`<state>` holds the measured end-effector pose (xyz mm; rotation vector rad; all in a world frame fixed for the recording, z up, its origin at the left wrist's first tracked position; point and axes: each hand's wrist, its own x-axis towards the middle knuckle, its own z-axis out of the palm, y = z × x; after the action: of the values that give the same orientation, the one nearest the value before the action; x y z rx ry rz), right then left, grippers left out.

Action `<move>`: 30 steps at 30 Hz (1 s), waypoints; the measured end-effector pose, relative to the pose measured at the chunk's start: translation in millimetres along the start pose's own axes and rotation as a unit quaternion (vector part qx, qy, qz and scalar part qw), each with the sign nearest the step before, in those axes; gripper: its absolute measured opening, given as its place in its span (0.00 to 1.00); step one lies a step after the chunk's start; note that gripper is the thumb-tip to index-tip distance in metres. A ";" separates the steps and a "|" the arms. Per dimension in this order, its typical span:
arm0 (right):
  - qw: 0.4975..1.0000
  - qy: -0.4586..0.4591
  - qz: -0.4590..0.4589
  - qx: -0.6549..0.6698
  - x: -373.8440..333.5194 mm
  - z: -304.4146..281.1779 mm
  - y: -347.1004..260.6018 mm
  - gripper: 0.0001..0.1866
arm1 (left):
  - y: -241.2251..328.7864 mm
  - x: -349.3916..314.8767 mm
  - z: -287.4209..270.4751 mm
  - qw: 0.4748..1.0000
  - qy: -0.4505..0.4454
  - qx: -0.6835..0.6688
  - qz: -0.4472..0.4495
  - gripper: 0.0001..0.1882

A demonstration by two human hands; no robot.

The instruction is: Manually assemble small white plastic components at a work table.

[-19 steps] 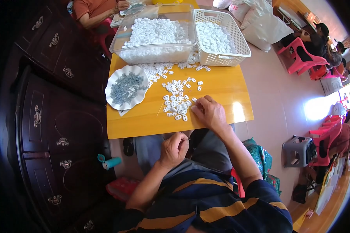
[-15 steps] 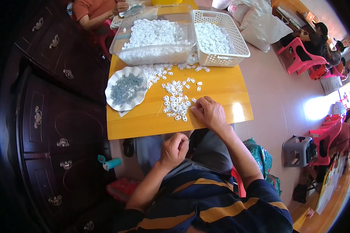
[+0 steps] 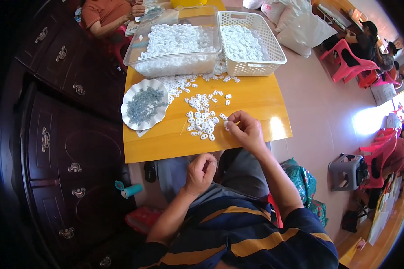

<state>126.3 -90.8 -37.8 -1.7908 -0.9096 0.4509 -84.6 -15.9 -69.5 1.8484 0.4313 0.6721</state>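
My right hand [image 3: 248,131] is at the table's near edge, with thumb and forefinger closed on a small white two-holed plastic piece [image 3: 226,124]. Just left of it lies a loose pile of the same white pieces [image 3: 202,122]. Over my lap, below the table edge, my left hand [image 3: 201,173] is closed; something tiny seems to be at its fingertips, too small to make out. A scalloped white plate [image 3: 126,98] on the table's left side bears a heap of small grey-blue translucent bits [image 3: 144,106].
Behind the pile stand a clear plastic bin [image 3: 175,67] and a cream perforated basket [image 3: 256,68], both filled with white pieces. Dark wooden cabinets [image 3: 45,134] line the left. Another person [image 3: 107,15] sits at the far left. A grey stool [image 3: 347,171] stands on the floor at right.
My right hand has lifted slightly, its fingers drawn into a pinch with a white piece between them. My left hand has hardly moved. The whole view has shifted a little.
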 end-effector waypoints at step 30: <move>0.959 -0.016 0.061 0.276 -36.3 28.9 10.4 0.10 | -4.7 62.0 39.6 0.994 0.107 0.010 0.008 0.03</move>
<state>87.5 -102.1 -62.8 -1.3296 -0.6154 0.7346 -11.4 -6.9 -69.4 1.8075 0.5648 0.8853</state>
